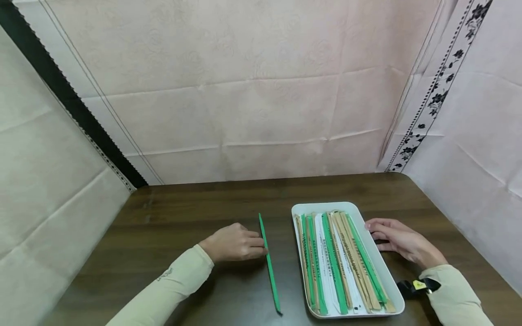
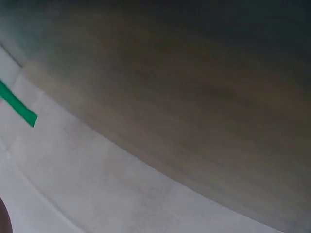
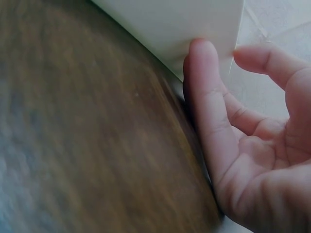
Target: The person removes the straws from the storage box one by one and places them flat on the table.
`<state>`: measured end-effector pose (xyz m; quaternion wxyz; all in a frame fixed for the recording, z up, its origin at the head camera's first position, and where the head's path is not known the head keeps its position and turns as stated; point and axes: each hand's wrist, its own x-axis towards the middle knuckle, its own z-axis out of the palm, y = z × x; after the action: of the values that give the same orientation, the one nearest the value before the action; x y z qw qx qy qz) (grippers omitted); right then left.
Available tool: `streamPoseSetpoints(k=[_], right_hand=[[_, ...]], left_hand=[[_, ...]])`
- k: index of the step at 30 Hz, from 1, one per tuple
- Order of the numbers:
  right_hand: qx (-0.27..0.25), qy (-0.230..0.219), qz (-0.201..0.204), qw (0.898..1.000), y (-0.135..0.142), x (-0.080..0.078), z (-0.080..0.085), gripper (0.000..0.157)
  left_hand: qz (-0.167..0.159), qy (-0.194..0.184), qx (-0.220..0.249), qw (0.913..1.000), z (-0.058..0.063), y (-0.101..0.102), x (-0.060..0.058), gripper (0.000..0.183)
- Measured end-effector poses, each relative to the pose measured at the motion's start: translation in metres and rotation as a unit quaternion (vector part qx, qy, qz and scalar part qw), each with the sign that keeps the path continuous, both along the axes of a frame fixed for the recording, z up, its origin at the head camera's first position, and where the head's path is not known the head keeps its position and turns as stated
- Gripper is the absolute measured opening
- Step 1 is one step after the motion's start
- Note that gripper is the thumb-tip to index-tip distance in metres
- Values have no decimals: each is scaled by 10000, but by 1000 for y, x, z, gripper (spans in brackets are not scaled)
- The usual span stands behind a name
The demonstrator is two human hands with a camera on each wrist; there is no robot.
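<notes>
My left hand (image 1: 238, 243) pinches a long green paper-wrapped chopstick packet (image 1: 271, 271) near its middle, left of the tray. One green end of that packet shows at the left edge of the left wrist view, where the hand is almost wholly out of sight. My right hand (image 1: 401, 240) is at the right side of a white tray (image 1: 390, 276). In the right wrist view, its fingertips (image 3: 203, 53) rest against the tray's outer wall (image 3: 160, 24). Wrapped chopstick packets (image 1: 334, 262) in green, white and tan lie lengthwise side by side in the tray.
The dark brown wooden table (image 1: 187, 203) has a back edge against a pale cloth wall (image 1: 244, 113). Cloth also hangs at both sides, with a black band (image 1: 73, 95) at left and a flowered border (image 1: 440, 90) at right. A black strap (image 1: 412, 287) circles the right wrist.
</notes>
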<state>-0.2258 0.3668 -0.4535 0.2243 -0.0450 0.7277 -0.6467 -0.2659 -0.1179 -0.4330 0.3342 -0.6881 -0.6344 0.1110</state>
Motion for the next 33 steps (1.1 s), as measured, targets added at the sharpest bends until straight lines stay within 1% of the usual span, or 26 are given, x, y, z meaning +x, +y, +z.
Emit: streamPoseSetpoints(k=[2, 4, 7, 8, 9, 10, 11, 12, 13, 14, 15, 16, 17, 18, 19, 20, 21, 22, 23, 24, 25, 26, 29, 31, 33], right_hand=[[77, 33, -68, 9999, 1, 2, 0, 36], [137, 67, -117, 9998, -2, 1, 1, 39], [242, 103, -175, 9995, -8, -2, 2, 44], [292, 101, -199, 9993, -10, -2, 2, 45], [353, 93, -224, 9991, -11, -2, 2, 46], [419, 83, -245, 9988, -11, -1, 2, 46], [483, 82, -262, 9985, -12, -1, 3, 46], [538, 79, -266, 9982, -11, 0, 3, 45], [578, 85, -271, 9979, -11, 1, 4, 44], [603, 92, -273, 9978, -10, 1, 4, 43], [608, 99, -270, 9977, -10, 2, 5, 41], [594, 112, -261, 9978, -10, 3, 5, 40], [573, 124, -253, 9980, -10, 3, 6, 40], [546, 133, -236, 9981, -10, 3, 6, 39], [539, 128, -234, 9982, -9, 4, 6, 39], [546, 119, -233, 9982, -9, 5, 6, 39], [567, 109, -243, 9980, -9, 6, 6, 39], [592, 96, -256, 9979, -9, 6, 6, 40], [636, 74, -287, 9975, -9, 7, 6, 40], [679, 58, -312, 9972, -9, 7, 7, 41], [729, 40, -349, 9967, -9, 7, 7, 42], [783, 18, -395, 9961, -9, 7, 7, 43], [901, 9, -485, 9948, -8, 6, 8, 47], [919, 45, -464, 9947, -9, 4, 8, 50], [917, 43, -462, 9947, -11, 3, 8, 52]], left_hand=[[292, -248, -152, 9992, -4, -2, -1, 5], [626, -588, -222, 9961, -4, -7, -1, 8], [1115, -1142, -135, 9871, 1, -14, -1, 13], [1301, -1406, -6, 9815, 3, -14, 0, 11], [1523, -1791, 162, 9718, 5, -11, 3, 9], [1791, -2302, 349, 9559, 8, -6, 6, 9], [2063, -2974, 572, 9304, 11, 1, 10, 13], [2312, -3722, 842, 8950, 14, 10, 14, 17], [2482, -4574, 1159, 8460, 17, 21, 20, 21], [2562, -5486, 1507, 7815, 20, 31, 26, 23], [2575, -6330, 1830, 7067, 23, 42, 31, 25], [2551, -7031, 2119, 6290, 27, 52, 35, 27], [2501, -7575, 2345, 5555, 30, 60, 39, 29], [2454, -7985, 2502, 4895, 33, 68, 42, 30], [2415, -8310, 2591, 4289, 35, 76, 44, 31], [2417, -8520, 2612, 3840, 37, 83, 46, 33], [2461, -8646, 2571, 3546, 40, 90, 48, 35], [2520, -8717, 2518, 3365, 42, 96, 49, 36], [2589, -8748, 2456, 3276, 45, 103, 50, 36], [2673, -8745, 2397, 3262, 47, 110, 50, 36], [2764, -8710, 2335, 3323, 50, 118, 50, 35], [2857, -8646, 2272, 3453, 52, 125, 50, 33], [3190, -8370, 2146, 3893, 57, 148, 48, 28], [3509, -8102, 2055, 4222, 58, 163, 48, 25], [3860, -7813, 1959, 4496, 57, 175, 49, 25]])
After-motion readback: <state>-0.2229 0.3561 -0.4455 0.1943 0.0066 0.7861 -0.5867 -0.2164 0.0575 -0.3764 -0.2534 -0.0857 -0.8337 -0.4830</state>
